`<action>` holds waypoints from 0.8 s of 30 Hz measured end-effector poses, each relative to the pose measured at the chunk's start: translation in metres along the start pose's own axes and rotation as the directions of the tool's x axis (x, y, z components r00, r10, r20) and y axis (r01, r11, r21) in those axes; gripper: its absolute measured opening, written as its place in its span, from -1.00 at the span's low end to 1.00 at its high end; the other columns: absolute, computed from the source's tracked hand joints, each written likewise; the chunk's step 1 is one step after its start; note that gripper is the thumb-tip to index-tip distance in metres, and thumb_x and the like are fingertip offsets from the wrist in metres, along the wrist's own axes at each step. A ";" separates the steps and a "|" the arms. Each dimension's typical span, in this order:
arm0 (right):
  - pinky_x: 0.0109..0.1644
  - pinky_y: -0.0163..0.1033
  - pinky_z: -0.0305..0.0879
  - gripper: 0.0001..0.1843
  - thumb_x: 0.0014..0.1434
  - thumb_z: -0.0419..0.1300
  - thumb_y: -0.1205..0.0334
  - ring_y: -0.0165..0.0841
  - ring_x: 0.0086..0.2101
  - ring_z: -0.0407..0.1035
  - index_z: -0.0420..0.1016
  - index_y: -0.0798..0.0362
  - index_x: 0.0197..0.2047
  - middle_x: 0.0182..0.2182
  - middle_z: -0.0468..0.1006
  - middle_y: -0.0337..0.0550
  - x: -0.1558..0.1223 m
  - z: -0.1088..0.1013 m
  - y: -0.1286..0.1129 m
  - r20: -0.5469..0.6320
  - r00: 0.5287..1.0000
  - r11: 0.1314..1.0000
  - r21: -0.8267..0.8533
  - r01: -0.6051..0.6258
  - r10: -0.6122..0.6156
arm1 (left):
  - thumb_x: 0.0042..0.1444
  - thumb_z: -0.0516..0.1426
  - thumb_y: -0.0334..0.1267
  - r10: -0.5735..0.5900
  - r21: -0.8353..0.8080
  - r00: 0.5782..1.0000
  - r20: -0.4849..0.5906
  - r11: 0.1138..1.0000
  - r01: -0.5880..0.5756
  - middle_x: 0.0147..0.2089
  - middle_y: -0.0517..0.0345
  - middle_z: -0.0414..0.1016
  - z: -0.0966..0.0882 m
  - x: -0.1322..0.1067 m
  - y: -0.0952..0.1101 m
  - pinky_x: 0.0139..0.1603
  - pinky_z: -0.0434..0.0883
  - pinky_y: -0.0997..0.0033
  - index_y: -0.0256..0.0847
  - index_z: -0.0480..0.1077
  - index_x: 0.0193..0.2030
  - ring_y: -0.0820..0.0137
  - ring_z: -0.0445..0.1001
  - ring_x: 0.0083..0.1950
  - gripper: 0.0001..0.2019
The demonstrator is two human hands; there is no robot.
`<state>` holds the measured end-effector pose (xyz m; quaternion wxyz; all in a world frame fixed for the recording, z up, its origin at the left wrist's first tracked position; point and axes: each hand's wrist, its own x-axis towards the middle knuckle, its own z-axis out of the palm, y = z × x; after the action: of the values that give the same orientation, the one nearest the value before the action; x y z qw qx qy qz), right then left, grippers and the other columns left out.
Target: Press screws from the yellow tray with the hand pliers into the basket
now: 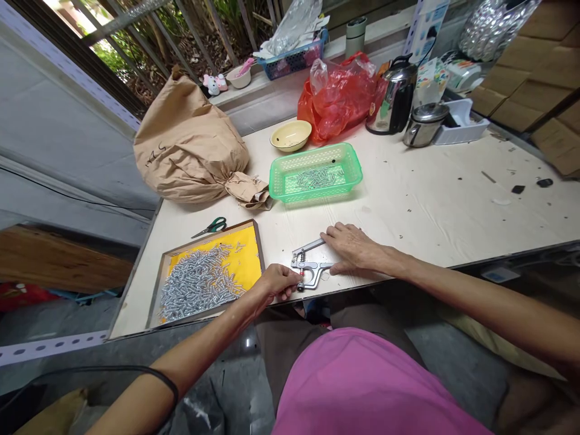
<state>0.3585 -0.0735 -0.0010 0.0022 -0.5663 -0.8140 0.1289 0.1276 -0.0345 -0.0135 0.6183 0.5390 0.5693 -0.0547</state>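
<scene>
Table edge: the pale table (pixel 430 199) ended just under both hands, and its near edge ran slantwise across the view.
Hand press: a small bare-metal hand press (pixel 309 266) lay flat at that near edge, its head toward the person and its two thin handles pointing away and to the right.
Open room: a wide bare stretch of tabletop lay to the right of the press. There was a narrower strip between the press and the green basket (pixel 312 193).
Left side: a shallow wood-rimmed tray (pixel 247 260) with a yellow lining sat just beside the press, close against the left hand's path.
Tray load: a heap of small, shiny metal pieces (pixel 197 287), short and pin-like.
Basket: perforated green plastic, rectangular, with a thin scatter of similar metal pieces inside.
Farther back: green-handled scissors (pixel 211 227) lay above the tray. A crumpled brown paper sack (pixel 190 145) stood at the far left corner. Behind the basket were a yellow bowl (pixel 290 135), a red plastic bag (pixel 338 93) and a steel kettle (pixel 393 99).
Left hand (pixel 276 283): wrist came in over the table edge, fingers curled and gathered in a pinch at the head of the press. What sat between the fingertips was too small to tell.
Right hand (pixel 353 249): palm down, fingers stretched out and close together, lying across the handles with the fingertips on the upper one. The forearm reached in from the right.
</scene>
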 end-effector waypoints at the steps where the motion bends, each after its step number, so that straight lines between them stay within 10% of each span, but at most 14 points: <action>1: -0.07 -0.10 0.17 -0.32 -0.06 0.36 -0.05 -0.08 -0.05 0.23 0.34 0.16 0.04 -0.06 0.39 0.11 -0.002 -0.002 -0.002 0.007 1.000 1.000 0.011 -0.006 0.006 | -0.13 0.27 0.02 -0.003 0.016 1.000 -0.005 1.000 0.003 -0.71 0.33 0.25 0.000 -0.001 -0.001 -0.68 0.11 0.56 -0.28 0.33 -0.57 0.62 0.13 -0.73 -0.62; 5: -0.10 -0.14 0.18 -0.49 0.03 0.32 0.02 -0.13 -0.08 0.23 0.39 0.15 -0.03 -0.09 0.39 0.07 -0.009 -0.004 -0.005 0.004 1.000 0.998 0.066 -0.018 0.018 | 0.06 0.13 0.05 0.132 0.310 0.974 -0.185 0.948 -0.069 -0.66 0.26 0.29 0.004 -0.011 -0.002 -0.56 0.21 0.50 -0.27 0.37 -0.54 0.52 0.26 -0.63 -0.61; 8: -0.10 -0.14 0.19 -0.51 0.06 0.31 0.04 -0.15 -0.10 0.24 0.39 0.17 -0.03 -0.10 0.39 0.07 -0.011 -0.001 -0.007 -0.005 1.000 0.997 0.081 -0.016 0.016 | 0.15 0.11 -0.10 0.504 0.627 0.814 -0.287 0.742 -0.238 -0.39 0.11 0.46 0.012 -0.019 0.001 -0.30 0.34 0.40 -0.26 0.47 -0.32 0.39 0.42 -0.35 -0.75; 13: -0.06 -0.12 0.21 -0.48 0.04 0.32 0.07 -0.13 -0.09 0.24 0.37 0.19 0.00 -0.09 0.39 0.07 -0.012 0.006 -0.007 -0.025 1.000 0.999 0.052 0.011 -0.009 | 0.08 0.21 -0.16 0.776 0.841 0.628 0.056 0.302 -0.448 0.09 -0.02 0.37 0.027 -0.004 0.018 0.08 0.33 0.16 -0.19 0.32 0.08 0.17 0.28 0.12 -0.58; 18: -0.05 -0.09 0.23 -0.27 -0.09 0.39 0.04 -0.09 -0.06 0.25 0.31 0.22 0.09 -0.04 0.38 0.12 -0.020 0.006 0.000 -0.008 0.999 0.999 0.005 -0.039 0.039 | 0.05 0.23 -0.13 0.718 0.850 0.660 0.222 0.189 -0.492 0.11 -0.09 0.34 0.030 0.015 0.037 0.10 0.31 0.13 -0.26 0.20 0.16 0.15 0.28 0.10 -0.43; 24: -0.07 -0.13 0.25 -0.56 0.06 0.31 0.10 -0.10 -0.09 0.28 0.43 0.20 -0.07 -0.12 0.45 0.10 -0.023 -0.006 -0.005 0.065 0.994 0.995 -0.052 -0.085 0.088 | 0.09 0.20 -0.07 0.701 0.879 0.662 0.267 0.105 -0.466 -0.01 -0.07 0.36 0.035 0.024 0.049 0.02 0.32 0.19 -0.30 0.22 0.13 0.17 0.28 0.01 -0.46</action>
<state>0.3634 -0.0953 0.0090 -0.0448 -0.5963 -0.7913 0.1277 0.1918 -0.0264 -0.0100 0.1240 0.9612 0.2427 -0.0429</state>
